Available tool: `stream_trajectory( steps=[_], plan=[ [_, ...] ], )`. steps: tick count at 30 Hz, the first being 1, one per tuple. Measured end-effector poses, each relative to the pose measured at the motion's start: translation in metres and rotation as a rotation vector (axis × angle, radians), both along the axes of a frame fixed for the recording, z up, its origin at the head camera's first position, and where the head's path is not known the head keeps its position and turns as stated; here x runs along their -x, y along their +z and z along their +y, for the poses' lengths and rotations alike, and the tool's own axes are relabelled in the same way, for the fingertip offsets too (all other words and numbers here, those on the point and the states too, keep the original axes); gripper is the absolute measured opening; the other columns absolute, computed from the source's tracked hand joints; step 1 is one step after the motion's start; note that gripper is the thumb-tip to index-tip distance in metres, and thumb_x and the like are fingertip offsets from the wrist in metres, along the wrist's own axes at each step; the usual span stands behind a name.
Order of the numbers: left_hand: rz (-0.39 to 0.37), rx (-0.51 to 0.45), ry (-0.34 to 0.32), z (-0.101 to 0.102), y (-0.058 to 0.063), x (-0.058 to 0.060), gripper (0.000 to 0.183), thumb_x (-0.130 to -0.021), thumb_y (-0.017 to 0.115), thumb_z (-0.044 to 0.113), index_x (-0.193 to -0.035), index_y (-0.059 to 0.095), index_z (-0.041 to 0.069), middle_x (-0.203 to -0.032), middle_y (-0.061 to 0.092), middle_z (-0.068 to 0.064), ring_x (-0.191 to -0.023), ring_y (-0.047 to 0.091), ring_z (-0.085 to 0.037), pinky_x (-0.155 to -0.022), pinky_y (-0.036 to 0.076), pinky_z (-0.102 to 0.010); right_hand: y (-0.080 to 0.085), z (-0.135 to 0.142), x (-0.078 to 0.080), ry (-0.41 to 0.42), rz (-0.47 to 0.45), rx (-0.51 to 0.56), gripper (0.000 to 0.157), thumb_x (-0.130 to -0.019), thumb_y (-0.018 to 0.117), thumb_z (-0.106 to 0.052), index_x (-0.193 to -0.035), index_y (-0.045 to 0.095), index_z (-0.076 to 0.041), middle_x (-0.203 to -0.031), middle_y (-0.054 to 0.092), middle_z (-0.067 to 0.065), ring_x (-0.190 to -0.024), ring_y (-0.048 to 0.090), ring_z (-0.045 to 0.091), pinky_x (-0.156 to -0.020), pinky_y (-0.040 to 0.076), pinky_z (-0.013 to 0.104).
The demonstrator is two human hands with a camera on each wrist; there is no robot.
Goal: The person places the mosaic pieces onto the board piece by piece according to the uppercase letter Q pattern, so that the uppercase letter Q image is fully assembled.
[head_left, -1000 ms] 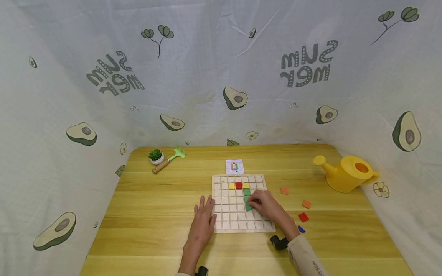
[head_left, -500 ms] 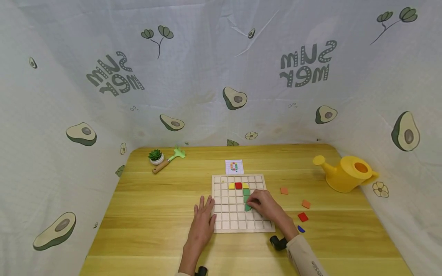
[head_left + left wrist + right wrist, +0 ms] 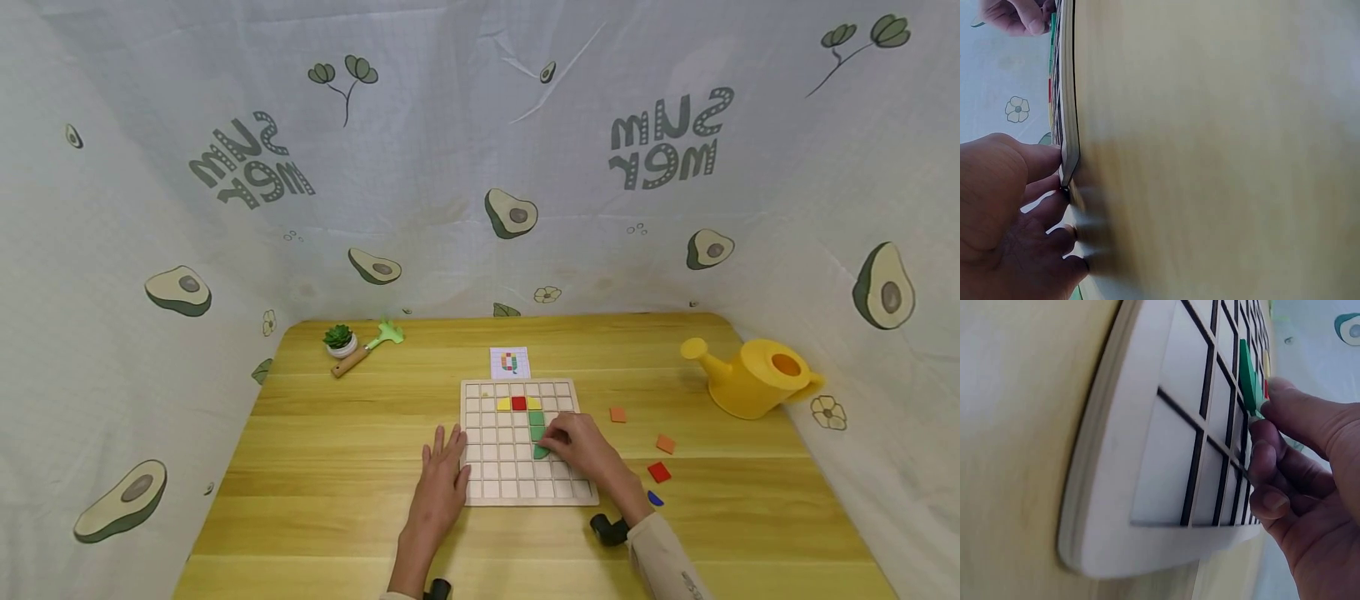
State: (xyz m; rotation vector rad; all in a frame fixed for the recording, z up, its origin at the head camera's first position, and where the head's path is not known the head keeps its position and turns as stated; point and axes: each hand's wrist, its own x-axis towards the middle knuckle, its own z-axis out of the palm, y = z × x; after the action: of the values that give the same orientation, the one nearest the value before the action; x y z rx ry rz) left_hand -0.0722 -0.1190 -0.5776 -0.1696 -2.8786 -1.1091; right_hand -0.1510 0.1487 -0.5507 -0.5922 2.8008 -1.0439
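A pale wooden grid board (image 3: pixel 483 492) lies flat on the table. My left hand (image 3: pixel 441 483) rests at its left edge, fingers mostly straight, the thumb touching the board's side in the left wrist view. My right hand (image 3: pixel 583 446) pinches a green tile (image 3: pixel 1247 378) with a rounded corner between thumb and index finger, tilted against the grid in the right wrist view. Above that tile sit green square tiles (image 3: pixel 536 419) in one column. A red square tile (image 3: pixel 518 403) lies between a left yellow tile (image 3: pixel 503 404) and a right yellow tile (image 3: pixel 533 403) in a row near the top.
A pattern card (image 3: pixel 509 362) lies behind the board. Right of it are orange tiles (image 3: pixel 617 415), a red tile (image 3: pixel 659 472) and a blue half-round tile (image 3: pixel 655 497). A yellow watering can (image 3: pixel 750 379) stands far right. A potted succulent (image 3: pixel 340 340) and small garden rake (image 3: pixel 367 348) are back left.
Both hands stay almost where they were. The green tile under my right fingertips looks turned very slightly.
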Motion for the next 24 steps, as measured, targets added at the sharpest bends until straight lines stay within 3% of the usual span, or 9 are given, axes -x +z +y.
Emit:
stream_trajectory(
  steps=[24],
  plan=[
    [-0.003,0.015,0.006,0.0003,-0.0004,0.0003,0.054,-0.103,0.070,0.001,-0.154,0.055,-0.004,-0.166,0.046,-0.019,-0.161,0.028,-0.044,-0.130,0.022,-0.066,0.0009,0.0070,-0.0050,0.013,-0.006,-0.015,0.010,-0.090,0.086,-0.002,-0.085,0.080,-0.009,-0.081,0.063,-0.008,-0.073,0.053,0.006,-0.063,0.052,0.020]
  ],
)
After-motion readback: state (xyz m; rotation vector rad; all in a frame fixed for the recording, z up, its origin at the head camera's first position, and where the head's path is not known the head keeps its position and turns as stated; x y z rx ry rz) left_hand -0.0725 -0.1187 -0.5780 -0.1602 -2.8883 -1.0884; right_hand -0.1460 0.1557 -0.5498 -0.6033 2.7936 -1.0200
